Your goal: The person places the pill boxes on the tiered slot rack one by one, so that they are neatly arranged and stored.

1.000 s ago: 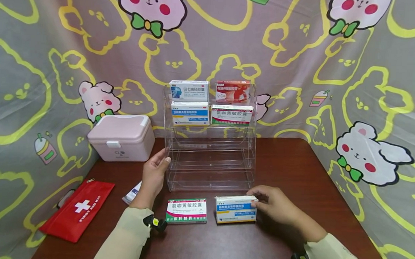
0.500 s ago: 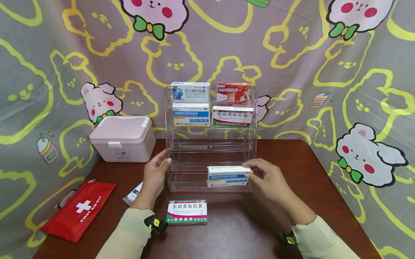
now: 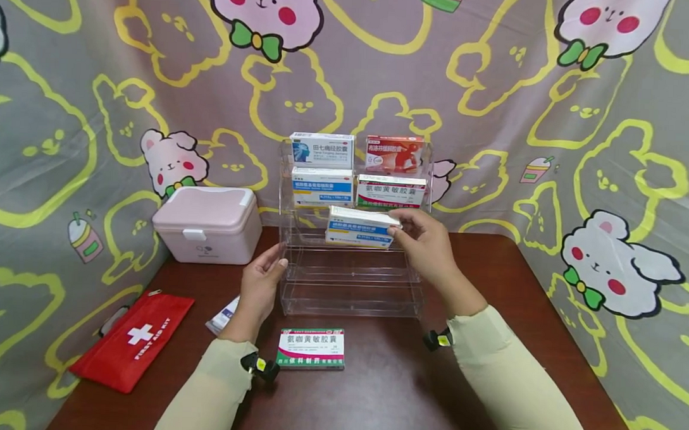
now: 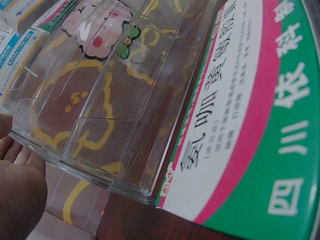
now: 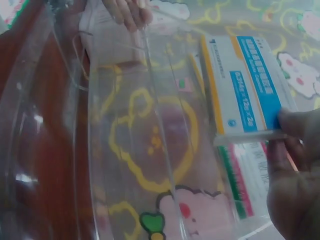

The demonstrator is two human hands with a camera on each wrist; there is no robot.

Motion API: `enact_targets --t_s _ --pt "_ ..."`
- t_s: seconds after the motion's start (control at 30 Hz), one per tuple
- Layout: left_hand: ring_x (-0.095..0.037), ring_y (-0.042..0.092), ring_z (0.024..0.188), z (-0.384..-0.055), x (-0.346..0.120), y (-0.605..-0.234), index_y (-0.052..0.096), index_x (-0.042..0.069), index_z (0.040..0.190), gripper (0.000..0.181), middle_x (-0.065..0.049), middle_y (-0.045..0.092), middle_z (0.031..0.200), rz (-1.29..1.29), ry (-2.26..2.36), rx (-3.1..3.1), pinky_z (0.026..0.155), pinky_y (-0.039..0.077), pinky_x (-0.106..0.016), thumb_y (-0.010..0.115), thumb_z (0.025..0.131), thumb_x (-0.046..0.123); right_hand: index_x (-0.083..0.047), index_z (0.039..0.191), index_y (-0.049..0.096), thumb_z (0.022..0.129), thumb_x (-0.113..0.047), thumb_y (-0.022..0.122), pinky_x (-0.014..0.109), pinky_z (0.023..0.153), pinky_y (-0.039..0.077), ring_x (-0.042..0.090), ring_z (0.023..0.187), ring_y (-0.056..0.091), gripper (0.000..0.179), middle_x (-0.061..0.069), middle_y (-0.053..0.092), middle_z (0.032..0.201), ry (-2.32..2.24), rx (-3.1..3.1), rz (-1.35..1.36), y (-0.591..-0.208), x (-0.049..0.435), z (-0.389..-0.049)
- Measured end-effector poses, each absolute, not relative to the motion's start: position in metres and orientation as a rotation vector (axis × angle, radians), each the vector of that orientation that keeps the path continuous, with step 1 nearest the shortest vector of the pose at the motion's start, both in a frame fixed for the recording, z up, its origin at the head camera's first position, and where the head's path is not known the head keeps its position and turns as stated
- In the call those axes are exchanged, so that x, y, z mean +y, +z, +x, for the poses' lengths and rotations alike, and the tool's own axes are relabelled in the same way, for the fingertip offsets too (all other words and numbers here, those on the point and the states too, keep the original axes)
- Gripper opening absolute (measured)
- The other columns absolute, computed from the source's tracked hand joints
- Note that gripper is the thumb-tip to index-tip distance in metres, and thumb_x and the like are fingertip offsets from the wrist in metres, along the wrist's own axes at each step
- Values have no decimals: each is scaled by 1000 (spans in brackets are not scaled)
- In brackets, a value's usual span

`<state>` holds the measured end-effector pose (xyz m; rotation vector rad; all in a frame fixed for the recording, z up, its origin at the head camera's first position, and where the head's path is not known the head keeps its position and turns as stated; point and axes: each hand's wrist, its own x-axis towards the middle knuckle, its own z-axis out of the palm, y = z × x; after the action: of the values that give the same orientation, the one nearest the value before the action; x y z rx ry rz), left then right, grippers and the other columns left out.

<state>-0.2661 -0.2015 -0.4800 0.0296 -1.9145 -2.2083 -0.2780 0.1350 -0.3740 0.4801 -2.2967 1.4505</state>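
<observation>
My right hand [image 3: 425,249] pinches one end of a blue, white and yellow medicine box [image 3: 358,227] between thumb and fingers. The box is slightly tilted, in front of the middle tiers of a clear stepped display rack [image 3: 349,310]. In the right wrist view the label of this box [image 5: 245,82] faces the camera, the thumb on its blue band. At the left side of the rack, my left hand [image 3: 260,288] holds the edge, thumb in front and fingers on the outer side. A green, white and magenta medicine box [image 3: 311,350] lies on the table before the rack.
On the upper tiers stand a white-blue box [image 3: 322,151], a red box [image 3: 395,155], another blue-yellow box [image 3: 322,187] and a green-magenta box [image 3: 391,192]. Leftward are a pink lidded case [image 3: 204,226], a red first aid pouch [image 3: 135,344] and a partly hidden box [image 3: 222,316].
My right hand has lifted the blue-yellow box off the table and carried it up past the lower tiers to the middle of the rack. The left hand stays at the rack's side.
</observation>
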Motion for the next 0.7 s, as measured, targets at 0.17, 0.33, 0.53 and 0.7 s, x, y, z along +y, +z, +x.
enact_targets --t_s 0.17,0.33,0.53,0.7 --pt "-27 45 157 -267 -200 -481 55 -2 157 51 -18 53 165 50 -2217 -1899 113 49 -13 64 107 -3 -6 129 77 101 -8 79 13 82 54 25 109 72 28 15 77 124 1471 -2249 430 -375 121 -296" --pt "-27 47 156 -267 -199 -483 54 -3 157 51 -18 54 165 60 -2240 -1878 108 51 -11 64 107 -4 -3 126 78 99 -4 80 27 88 64 26 107 75 27 16 78 123 1417 -2230 477 -380 107 -307" --pt "-28 47 156 -268 -200 -483 53 -4 158 51 -18 53 165 47 -2239 -1873 104 52 -8 61 108 -4 -9 125 79 98 -8 82 44 90 65 25 105 73 27 11 79 122 1165 -2291 568 -380 94 -314" --pt "-28 48 155 -268 -200 -482 54 -3 157 50 -19 54 164 48 -2239 -1864 104 53 -9 62 107 -4 -11 127 78 100 -11 81 41 82 58 25 100 69 27 10 79 119 1136 -2343 581 -380 83 -315"
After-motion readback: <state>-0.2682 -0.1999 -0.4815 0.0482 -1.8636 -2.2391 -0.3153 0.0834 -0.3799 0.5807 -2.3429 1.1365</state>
